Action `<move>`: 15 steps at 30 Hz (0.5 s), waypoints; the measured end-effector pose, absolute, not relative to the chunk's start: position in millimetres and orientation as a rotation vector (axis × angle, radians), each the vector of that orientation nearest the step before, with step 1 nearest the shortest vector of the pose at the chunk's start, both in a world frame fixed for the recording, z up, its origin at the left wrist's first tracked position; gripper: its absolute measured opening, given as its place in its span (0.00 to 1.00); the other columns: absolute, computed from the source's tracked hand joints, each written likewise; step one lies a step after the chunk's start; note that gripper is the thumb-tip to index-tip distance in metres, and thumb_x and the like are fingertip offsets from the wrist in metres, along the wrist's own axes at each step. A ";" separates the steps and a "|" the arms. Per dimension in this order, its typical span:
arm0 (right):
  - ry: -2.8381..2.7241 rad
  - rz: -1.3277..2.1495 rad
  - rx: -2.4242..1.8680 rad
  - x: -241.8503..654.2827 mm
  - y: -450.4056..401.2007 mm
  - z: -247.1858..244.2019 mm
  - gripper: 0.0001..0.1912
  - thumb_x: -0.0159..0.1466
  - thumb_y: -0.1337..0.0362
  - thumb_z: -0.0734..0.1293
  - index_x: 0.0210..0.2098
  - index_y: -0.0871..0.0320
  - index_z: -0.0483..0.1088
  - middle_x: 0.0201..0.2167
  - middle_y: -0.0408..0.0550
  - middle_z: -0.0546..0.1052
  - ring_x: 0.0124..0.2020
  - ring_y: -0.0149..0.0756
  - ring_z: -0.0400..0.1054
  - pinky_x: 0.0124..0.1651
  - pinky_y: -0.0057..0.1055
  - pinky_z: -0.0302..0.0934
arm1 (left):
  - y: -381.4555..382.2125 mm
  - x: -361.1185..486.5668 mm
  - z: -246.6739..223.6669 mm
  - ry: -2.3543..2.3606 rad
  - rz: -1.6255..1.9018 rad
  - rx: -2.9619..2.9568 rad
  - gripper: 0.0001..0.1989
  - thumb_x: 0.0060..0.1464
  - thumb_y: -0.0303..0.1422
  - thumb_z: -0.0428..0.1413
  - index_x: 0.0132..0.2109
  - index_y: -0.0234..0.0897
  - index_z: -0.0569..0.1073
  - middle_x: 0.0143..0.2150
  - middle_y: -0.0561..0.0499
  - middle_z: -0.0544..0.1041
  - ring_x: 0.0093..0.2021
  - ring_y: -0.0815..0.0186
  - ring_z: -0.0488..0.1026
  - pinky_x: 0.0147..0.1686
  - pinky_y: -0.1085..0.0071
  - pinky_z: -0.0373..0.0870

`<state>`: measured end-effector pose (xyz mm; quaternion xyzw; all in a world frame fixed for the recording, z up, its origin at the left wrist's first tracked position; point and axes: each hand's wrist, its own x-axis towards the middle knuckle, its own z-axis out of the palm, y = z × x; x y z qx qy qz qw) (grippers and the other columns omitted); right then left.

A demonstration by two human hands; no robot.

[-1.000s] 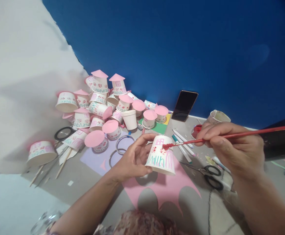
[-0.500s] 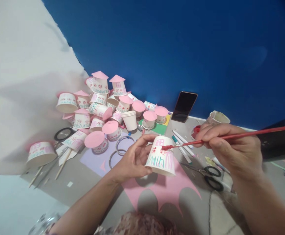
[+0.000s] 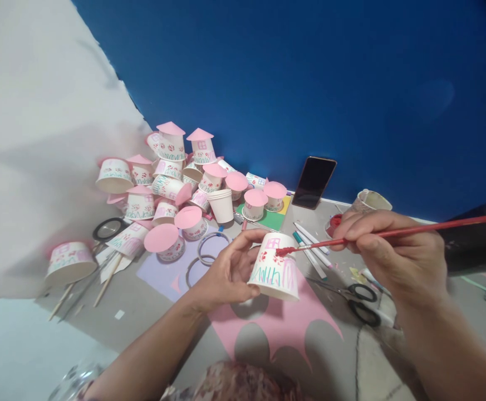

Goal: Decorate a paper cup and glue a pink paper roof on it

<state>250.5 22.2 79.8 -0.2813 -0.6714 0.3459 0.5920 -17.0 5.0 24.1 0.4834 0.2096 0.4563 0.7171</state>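
Observation:
My left hand is closed around an upside-down white paper cup, thumb near its rim and fingers behind. The cup carries a purple window, red dabs, green zigzag grass and a pink-purple door. In my right hand is a thin red paintbrush, pinched between thumb and fingers. Its red-loaded bristles meet the cup's side just below the window. A small pot of red paint stands behind my right hand, partly hidden by it.
Several decorated cups with pink paper roofs are heaped at the back left. Plain stacked cups stand beside them. A phone leans on the blue wall. Markers, scissors and cut pink paper lie around my hands.
Almost nothing differs. Both hands, the cup and the brush keep nearly the same place, with the brush tip still at the cup's side.

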 end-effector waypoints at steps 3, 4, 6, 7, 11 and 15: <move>-1.514 0.798 -0.650 252.1 22.0 82.2 0.03 0.66 0.63 0.74 0.36 0.53 0.82 0.27 0.47 0.81 0.28 0.40 0.72 0.30 0.39 0.67 | 5.4 -18.4 22.7 0.462 1.010 1.082 0.36 0.44 0.29 0.73 0.61 0.45 0.73 0.58 0.43 0.78 0.56 0.54 0.76 0.47 0.67 0.70; -1.500 0.798 -0.643 252.9 22.0 83.2 0.03 0.66 0.63 0.75 0.35 0.53 0.82 0.26 0.47 0.81 0.27 0.40 0.72 0.30 0.39 0.67 | 5.7 -19.1 22.0 0.465 1.007 1.087 0.37 0.44 0.29 0.73 0.61 0.45 0.73 0.58 0.43 0.77 0.56 0.53 0.76 0.47 0.66 0.70; -1.487 0.800 -0.639 254.3 22.1 85.0 0.03 0.66 0.64 0.75 0.35 0.54 0.82 0.25 0.48 0.80 0.27 0.41 0.72 0.31 0.41 0.66 | 6.1 -20.2 20.5 0.470 0.998 1.091 0.37 0.44 0.29 0.73 0.62 0.45 0.72 0.58 0.42 0.77 0.57 0.52 0.75 0.48 0.66 0.69; -1.485 0.799 -0.645 254.9 22.2 85.6 0.03 0.66 0.64 0.75 0.34 0.54 0.82 0.25 0.48 0.80 0.27 0.41 0.72 0.32 0.42 0.67 | 6.4 -20.5 20.0 0.470 0.996 1.091 0.38 0.44 0.30 0.73 0.62 0.45 0.72 0.59 0.42 0.76 0.58 0.52 0.75 0.48 0.65 0.69; -1.500 0.804 -0.661 256.6 22.1 85.8 0.04 0.65 0.63 0.75 0.34 0.55 0.82 0.27 0.49 0.80 0.28 0.41 0.73 0.34 0.41 0.67 | 7.4 -19.9 19.8 0.472 1.011 1.090 0.37 0.43 0.31 0.74 0.61 0.45 0.73 0.59 0.43 0.75 0.59 0.51 0.73 0.51 0.64 0.69; -1.554 0.809 -0.635 257.9 20.5 84.8 0.03 0.66 0.67 0.74 0.37 0.55 0.83 0.27 0.49 0.80 0.30 0.43 0.74 0.34 0.42 0.69 | 8.4 -18.1 20.9 0.464 1.020 1.087 0.37 0.42 0.32 0.74 0.60 0.44 0.74 0.58 0.44 0.75 0.59 0.51 0.73 0.52 0.64 0.69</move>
